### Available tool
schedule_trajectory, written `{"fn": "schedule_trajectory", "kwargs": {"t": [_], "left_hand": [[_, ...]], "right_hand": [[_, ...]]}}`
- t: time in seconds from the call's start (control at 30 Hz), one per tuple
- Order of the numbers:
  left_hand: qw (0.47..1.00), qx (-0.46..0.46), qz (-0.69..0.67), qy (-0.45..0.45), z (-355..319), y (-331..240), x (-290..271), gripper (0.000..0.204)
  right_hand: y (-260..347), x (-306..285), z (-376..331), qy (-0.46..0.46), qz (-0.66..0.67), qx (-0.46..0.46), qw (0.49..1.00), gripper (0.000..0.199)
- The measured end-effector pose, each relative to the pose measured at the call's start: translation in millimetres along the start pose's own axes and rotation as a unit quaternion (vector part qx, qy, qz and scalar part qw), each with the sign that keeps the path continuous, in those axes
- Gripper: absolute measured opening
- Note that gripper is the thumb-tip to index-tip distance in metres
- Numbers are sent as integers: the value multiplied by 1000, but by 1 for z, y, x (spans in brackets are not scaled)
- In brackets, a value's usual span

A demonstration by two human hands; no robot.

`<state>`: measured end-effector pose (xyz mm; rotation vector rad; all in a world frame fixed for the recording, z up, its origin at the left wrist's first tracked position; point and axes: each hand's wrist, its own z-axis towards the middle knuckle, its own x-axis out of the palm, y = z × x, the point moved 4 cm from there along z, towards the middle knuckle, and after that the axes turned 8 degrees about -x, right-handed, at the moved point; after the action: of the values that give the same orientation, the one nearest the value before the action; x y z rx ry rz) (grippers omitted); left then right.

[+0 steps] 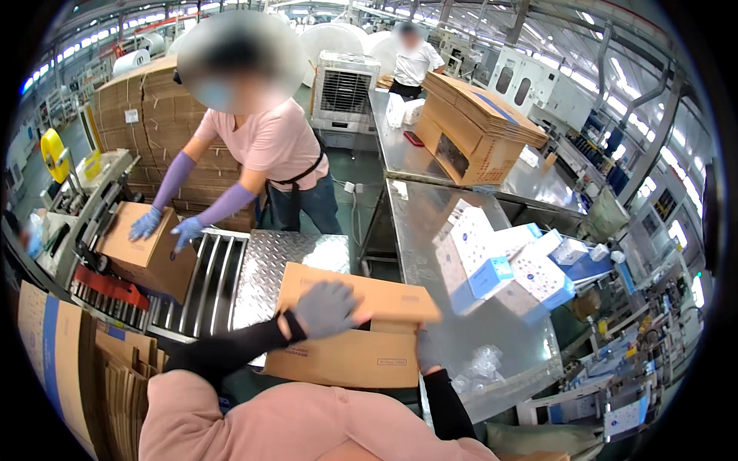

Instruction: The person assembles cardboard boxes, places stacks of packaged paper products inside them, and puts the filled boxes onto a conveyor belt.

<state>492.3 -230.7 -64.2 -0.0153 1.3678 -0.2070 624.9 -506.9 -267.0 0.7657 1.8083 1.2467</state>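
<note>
A brown cardboard box (350, 359) is in front of me, beside the metal table, with a top flap (400, 302) partly raised and a dark gap under it. My left hand (327, 310), in a grey glove, lies over the top of the box with its fingers stretched out, slightly blurred. At the box's right end, my right hand (428, 351), also gloved in grey, holds the side; its fingers are partly hidden by the flap's corner.
Across the rollers (206, 284), a co-worker in purple sleeves presses on another carton (142, 242). A steel plate (269, 257) adjoins the rollers. Blue-and-white packs (492, 265) lie on the metal table (415, 230). Flattened cartons (480, 100) top a box behind; more cartons (65, 346) stand at left.
</note>
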Motion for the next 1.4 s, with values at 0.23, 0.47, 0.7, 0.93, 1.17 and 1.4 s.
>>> {"fn": "schedule_trajectory", "kwargs": {"t": [0.23, 0.47, 0.7, 0.93, 1.17, 1.4], "left_hand": [[940, -293, 159, -78, -167, 260, 63, 40], [326, -456, -803, -201, -335, 309, 112, 56], [282, -494, -821, -42, -278, 240, 140, 100], [800, -439, -390, -123, -112, 183, 64, 54], [774, -453, -410, -163, -169, 218, 70, 42], [693, -537, -471, -100, -138, 226, 70, 25]], "right_hand": [[-100, 201, 15, 47, 234, 53, 970, 56], [119, 126, -3, 176, 99, -186, 962, 49], [321, 142, -75, 182, -267, -372, 870, 33], [236, 280, -40, 430, -216, -284, 830, 57], [124, 50, 106, 142, -601, -47, 785, 113], [50, 113, 131, 177, -332, -73, 924, 52]]}}
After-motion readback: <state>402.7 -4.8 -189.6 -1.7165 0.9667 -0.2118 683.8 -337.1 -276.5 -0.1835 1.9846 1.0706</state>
